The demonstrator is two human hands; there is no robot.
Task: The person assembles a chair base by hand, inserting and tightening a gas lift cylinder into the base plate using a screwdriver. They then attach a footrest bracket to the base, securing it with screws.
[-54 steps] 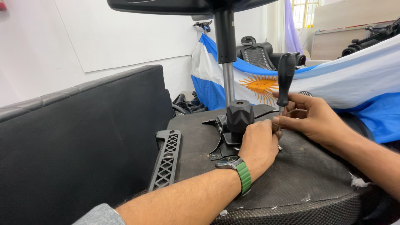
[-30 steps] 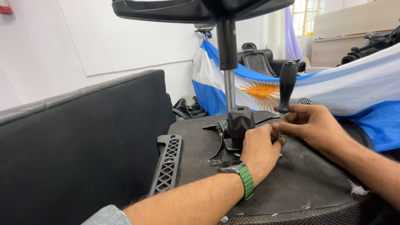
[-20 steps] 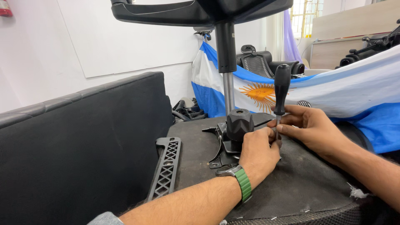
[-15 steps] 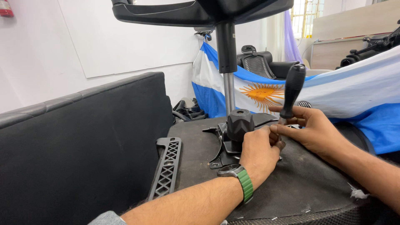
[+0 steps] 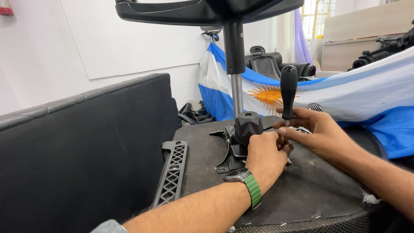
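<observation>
At lower left of centre, a lattice bracket [image 5: 171, 176] lies on the upturned chair seat [image 5: 319, 194]. At centre, the left hand [image 5: 264, 156] is curled beside the chair mechanism [image 5: 241, 138]. Right of centre, the screwdriver [image 5: 288, 91] is held upright by the right hand [image 5: 321, 133].

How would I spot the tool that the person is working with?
Find the chrome post rising from the upturned black seat at mid-picture. Just right of its base, the right hand pinches the thin shaft of a screwdriver standing upright. Its ribbed black handle sticks up alone against the blue and white flag.
</observation>
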